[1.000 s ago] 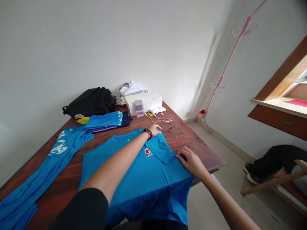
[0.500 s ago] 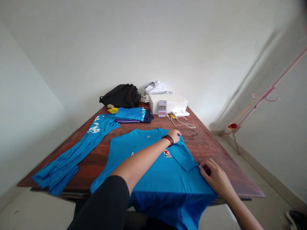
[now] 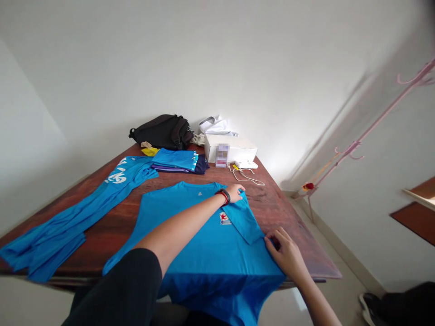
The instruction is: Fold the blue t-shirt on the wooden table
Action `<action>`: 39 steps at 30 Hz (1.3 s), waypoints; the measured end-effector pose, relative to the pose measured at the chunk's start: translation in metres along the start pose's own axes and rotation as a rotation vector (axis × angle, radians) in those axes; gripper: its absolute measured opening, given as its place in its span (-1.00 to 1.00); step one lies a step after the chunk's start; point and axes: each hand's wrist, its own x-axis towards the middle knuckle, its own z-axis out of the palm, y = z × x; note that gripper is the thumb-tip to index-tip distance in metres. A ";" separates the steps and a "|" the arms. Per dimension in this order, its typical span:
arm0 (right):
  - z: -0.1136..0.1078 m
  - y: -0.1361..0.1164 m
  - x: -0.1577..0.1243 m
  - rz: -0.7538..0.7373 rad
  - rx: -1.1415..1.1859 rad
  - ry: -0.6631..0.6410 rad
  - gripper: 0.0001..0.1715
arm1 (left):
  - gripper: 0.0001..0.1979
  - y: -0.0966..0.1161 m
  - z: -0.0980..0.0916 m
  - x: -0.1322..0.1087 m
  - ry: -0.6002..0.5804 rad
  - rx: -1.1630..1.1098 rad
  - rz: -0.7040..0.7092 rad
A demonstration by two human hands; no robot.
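A blue T-shirt (image 3: 190, 240) lies spread on the wooden table, its lower part hanging over the near edge. A red star badge shows on its chest, and the sleeve on the right is folded inward over the front. My left hand (image 3: 234, 193), wearing a dark and red wristband (image 3: 223, 197), reaches across the shirt and pinches its right shoulder edge. At the shirt's right side, near the folded sleeve's end, my right hand (image 3: 284, 250) has thumb and fingers closed on the cloth edge.
A long blue garment (image 3: 78, 217) trails over the table's left side. Behind it sit folded clothes (image 3: 176, 159), a yellow cloth (image 3: 150, 151) and a black backpack (image 3: 163, 131). A white box (image 3: 234, 147) and a white cable (image 3: 249, 179) are at the back. A pink rack (image 3: 353, 145) stands right.
The view has turned slightly to the right, so everything appears shifted left. Both hands keep their places on the shirt, with no clear movement of the cloth.
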 end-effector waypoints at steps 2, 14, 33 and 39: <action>0.000 -0.001 0.000 -0.003 -0.006 -0.002 -0.73 | -0.67 0.000 0.000 0.004 -0.020 -0.022 0.009; -0.004 -0.004 0.000 0.018 0.025 -0.030 -0.71 | -0.66 -0.006 0.016 0.041 -0.096 -0.156 0.024; -0.005 -0.014 0.008 -0.297 -0.204 -0.045 -0.70 | -0.77 -0.011 0.008 0.039 -0.050 -0.127 0.069; -0.001 -0.015 0.013 -0.331 -0.206 -0.033 -0.67 | -0.69 -0.001 0.009 0.030 0.010 -0.020 0.146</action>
